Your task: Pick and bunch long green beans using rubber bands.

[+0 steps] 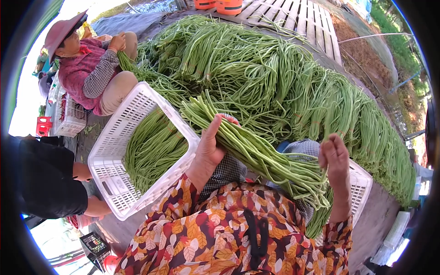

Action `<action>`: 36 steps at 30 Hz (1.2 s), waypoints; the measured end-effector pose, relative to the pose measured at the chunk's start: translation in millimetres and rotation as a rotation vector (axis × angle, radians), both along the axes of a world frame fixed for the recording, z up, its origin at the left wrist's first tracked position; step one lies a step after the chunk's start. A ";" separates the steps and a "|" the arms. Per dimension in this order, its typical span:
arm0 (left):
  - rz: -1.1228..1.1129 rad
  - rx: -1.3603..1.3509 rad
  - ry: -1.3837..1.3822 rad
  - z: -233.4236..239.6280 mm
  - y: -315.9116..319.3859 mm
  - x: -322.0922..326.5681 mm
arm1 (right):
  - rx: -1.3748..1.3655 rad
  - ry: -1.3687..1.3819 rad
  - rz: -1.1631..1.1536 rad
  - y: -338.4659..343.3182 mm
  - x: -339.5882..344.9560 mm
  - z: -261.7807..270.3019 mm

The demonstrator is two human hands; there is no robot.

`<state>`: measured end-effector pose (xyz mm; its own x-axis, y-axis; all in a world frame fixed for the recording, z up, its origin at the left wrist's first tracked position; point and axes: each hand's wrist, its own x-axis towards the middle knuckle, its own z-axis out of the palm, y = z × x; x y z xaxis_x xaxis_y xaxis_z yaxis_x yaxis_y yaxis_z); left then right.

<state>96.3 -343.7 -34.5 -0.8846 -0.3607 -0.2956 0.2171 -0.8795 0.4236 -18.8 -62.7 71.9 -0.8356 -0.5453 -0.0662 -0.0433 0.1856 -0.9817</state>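
My left hand grips a thick bundle of green yardlong beans near its upper end. The bundle slants across my lap, with its loose ends toward the lower right. Raised at the right, my right hand has its fingers closed around a thin bean or strand, blurred where it sticks up above the fist. A white plastic crate on my left holds more long beans. Another white crate, partly hidden behind my right arm, also has beans in it.
A large heap of long beans, partly tied in bundles, curves along the ground in front. A person in a pink hat sits at the left with beans in hand. Someone in black shorts stands nearby. Orange buckets stand by a slatted platform.
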 end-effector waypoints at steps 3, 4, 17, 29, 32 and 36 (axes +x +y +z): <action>-0.004 -0.022 0.035 -13.0 -0.4 3.0 | -0.163 0.080 -0.005 -29.6 -5.8 -8.3; -0.022 -0.055 0.048 -15.0 -0.7 4.6 | -0.109 0.072 0.086 -44.0 0.3 -4.6; -0.166 -0.234 0.077 -3.6 -1.8 11.5 | 0.293 0.422 0.545 -133.3 15.7 -49.7; -0.156 -0.260 0.067 -7.3 -2.9 12.3 | 0.365 0.318 0.628 -116.2 22.4 -43.4; -0.165 -0.244 0.066 -7.6 -3.4 11.0 | 0.370 0.270 0.621 -100.7 21.4 -34.5; -0.138 -0.188 0.065 -7.7 -3.0 10.3 | 0.418 0.264 0.651 -69.2 19.3 -20.4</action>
